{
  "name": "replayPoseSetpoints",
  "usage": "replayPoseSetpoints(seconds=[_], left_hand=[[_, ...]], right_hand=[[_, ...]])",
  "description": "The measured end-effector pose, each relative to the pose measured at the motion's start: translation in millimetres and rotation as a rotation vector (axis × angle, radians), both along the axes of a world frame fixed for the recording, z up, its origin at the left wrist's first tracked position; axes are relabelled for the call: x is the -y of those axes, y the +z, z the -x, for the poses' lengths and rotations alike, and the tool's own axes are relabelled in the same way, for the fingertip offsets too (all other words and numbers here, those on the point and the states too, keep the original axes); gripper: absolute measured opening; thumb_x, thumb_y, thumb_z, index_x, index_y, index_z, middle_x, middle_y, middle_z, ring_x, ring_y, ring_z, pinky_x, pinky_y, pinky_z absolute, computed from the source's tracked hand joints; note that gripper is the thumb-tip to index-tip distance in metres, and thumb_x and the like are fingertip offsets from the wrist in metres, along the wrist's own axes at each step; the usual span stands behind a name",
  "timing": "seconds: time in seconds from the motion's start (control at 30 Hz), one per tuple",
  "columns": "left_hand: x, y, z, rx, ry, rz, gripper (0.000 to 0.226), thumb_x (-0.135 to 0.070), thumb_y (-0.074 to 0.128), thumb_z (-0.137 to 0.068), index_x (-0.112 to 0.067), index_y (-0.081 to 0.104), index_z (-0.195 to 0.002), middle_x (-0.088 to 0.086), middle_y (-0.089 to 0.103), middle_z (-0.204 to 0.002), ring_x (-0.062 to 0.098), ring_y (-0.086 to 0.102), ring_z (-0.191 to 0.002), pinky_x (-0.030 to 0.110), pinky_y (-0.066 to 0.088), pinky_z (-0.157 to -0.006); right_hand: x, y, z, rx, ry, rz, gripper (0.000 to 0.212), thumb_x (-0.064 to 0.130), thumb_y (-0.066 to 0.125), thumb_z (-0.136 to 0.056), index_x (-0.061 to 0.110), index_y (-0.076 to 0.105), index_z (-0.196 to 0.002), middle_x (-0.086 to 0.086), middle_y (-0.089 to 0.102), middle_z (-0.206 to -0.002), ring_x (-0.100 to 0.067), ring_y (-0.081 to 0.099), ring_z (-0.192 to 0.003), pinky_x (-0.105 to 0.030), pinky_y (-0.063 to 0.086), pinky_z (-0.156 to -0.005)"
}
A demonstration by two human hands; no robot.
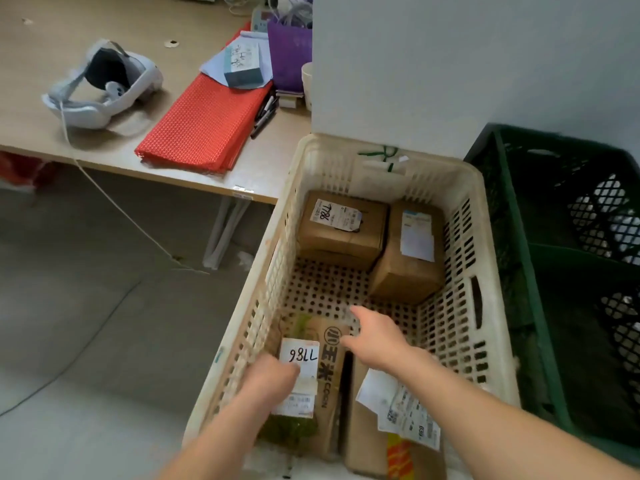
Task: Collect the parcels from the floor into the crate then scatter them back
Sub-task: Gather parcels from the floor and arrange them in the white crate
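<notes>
Head view: a cream perforated plastic crate [460, 188] stands between a beige wooden table [194, 29] and a dark green plastic crate [512, 237] and holds four brown cardboard parcels: a far-left parcel [343, 233], a far-right parcel [408, 271], a near-right parcel [363, 438] and a near-left corn-printed parcel [330, 362]. The left hand [273, 375] grasps the corn-printed parcel at its left side, thumb on its white label [299, 355], other fingers hidden. The right hand [375, 344] hovers at that parcel's far corner, fingers stretched out and released, holding nothing
</notes>
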State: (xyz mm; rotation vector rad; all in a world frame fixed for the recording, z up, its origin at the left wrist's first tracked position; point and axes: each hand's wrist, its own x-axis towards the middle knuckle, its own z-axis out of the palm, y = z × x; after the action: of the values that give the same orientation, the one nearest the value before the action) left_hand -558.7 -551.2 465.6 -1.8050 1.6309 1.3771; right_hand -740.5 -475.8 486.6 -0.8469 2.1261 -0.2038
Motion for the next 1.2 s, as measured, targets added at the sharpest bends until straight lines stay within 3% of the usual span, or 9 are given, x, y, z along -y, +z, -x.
replayPoseSetpoints(seconds=[0.2, 0.33, 0.57, 0.67, 0.73, 0.83, 0.93, 1.1, 1.2], left_hand=[[-24, -38, -15, 0.130, 0.070, 0.006, 0.057, -0.038, 0.063, -0.090, -0.019, 0.039, -0.138, 0.010, 0.055, -0.138, 0.021, 0.063, -0.103, 0.032, 0.053, -0.083], [-12, -66, -13, 0.099, 0.201, -0.011, 0.069, -0.041, 0.061, -0.074, -0.020, 0.043, -0.137, 0.010, 0.055, -0.132, 0.026, 0.066, -0.100, 0.041, 0.058, -0.087], [6, -21, 28, -0.013, 0.324, -0.073, 0.017, -0.014, 0.054, -0.101, -0.012, 0.051, -0.118, 0.000, 0.063, -0.090, 0.013, 0.063, -0.077, 0.025, 0.047, -0.057], [26, -17, 50, -0.072, 0.274, -0.014, 0.031, -0.013, 0.049, -0.102, -0.012, 0.046, -0.133, -0.002, 0.058, -0.098, 0.013, 0.056, -0.081, 0.028, 0.045, -0.070], [35, -19, 62, -0.083, 0.203, 0.045, 0.054, -0.021, 0.051, -0.095, -0.017, 0.038, -0.147, 0.004, 0.061, -0.121, 0.021, 0.062, -0.102, 0.038, 0.052, -0.090], [39, -39, 63, 0.040, 0.047, 0.152, 0.071, -0.034, 0.049, -0.080, -0.025, 0.032, -0.148, 0.008, 0.055, -0.135, 0.034, 0.061, -0.115, 0.056, 0.052, -0.097], [32, -55, 58, 0.015, 0.121, 0.086, 0.076, -0.032, 0.051, -0.076, -0.025, 0.031, -0.149, 0.007, 0.051, -0.143, 0.032, 0.060, -0.118, 0.052, 0.053, -0.099], [36, -37, 81, -0.246, 0.297, 0.148, 0.055, -0.015, 0.056, -0.091, -0.018, 0.044, -0.145, 0.001, 0.061, -0.137, 0.024, 0.059, -0.123, 0.043, 0.050, -0.103], [58, -37, 101, -0.320, 0.315, 0.225, 0.057, -0.014, 0.055, -0.090, -0.020, 0.044, -0.146, -0.002, 0.055, -0.140, 0.024, 0.054, -0.129, 0.043, 0.048, -0.106]], right_hand=[[10, -43, -5, -0.052, 0.188, -0.088, 0.072, 0.035, 0.067, -0.096, 0.027, 0.032, -0.159, -0.005, 0.047, -0.156, -0.030, 0.050, -0.138, -0.050, 0.042, -0.114], [17, -59, -9, 0.003, 0.218, -0.093, 0.082, 0.035, 0.070, -0.092, 0.028, 0.027, -0.161, -0.005, 0.049, -0.153, -0.029, 0.051, -0.135, -0.048, 0.047, -0.110], [30, -65, 16, 0.107, -0.175, 0.126, 0.083, 0.021, 0.079, -0.082, 0.021, 0.043, -0.157, -0.007, 0.049, -0.153, -0.026, 0.051, -0.136, -0.037, 0.044, -0.111], [39, -69, 35, 0.236, -0.366, 0.239, 0.098, 0.016, 0.084, -0.078, 0.023, 0.033, -0.161, -0.005, 0.047, -0.157, -0.026, 0.047, -0.141, -0.048, 0.042, -0.117], [42, -70, 37, 0.261, -0.467, 0.237, 0.104, 0.016, 0.083, -0.080, 0.024, 0.023, -0.164, -0.004, 0.046, -0.158, -0.027, 0.047, -0.142, -0.050, 0.044, -0.116], [37, -71, 31, 0.268, -0.573, 0.140, 0.065, 0.014, 0.074, -0.087, 0.018, 0.048, -0.146, -0.004, 0.061, -0.139, -0.027, 0.060, -0.125, -0.042, 0.051, -0.107], [35, -78, 23, 0.382, -0.603, 0.107, 0.025, 0.013, 0.070, -0.086, 0.023, 0.063, -0.107, -0.002, 0.072, -0.110, -0.022, 0.068, -0.098, -0.047, 0.059, -0.094], [51, -85, 37, 0.417, -0.662, 0.273, 0.029, 0.005, 0.070, -0.081, 0.028, 0.068, -0.100, 0.009, 0.075, -0.098, -0.015, 0.070, -0.094, -0.046, 0.060, -0.092], [67, -87, 52, 0.485, -0.665, 0.350, 0.051, 0.006, 0.072, -0.074, 0.027, 0.067, -0.121, 0.011, 0.075, -0.106, -0.009, 0.068, -0.101, -0.043, 0.057, -0.099]])
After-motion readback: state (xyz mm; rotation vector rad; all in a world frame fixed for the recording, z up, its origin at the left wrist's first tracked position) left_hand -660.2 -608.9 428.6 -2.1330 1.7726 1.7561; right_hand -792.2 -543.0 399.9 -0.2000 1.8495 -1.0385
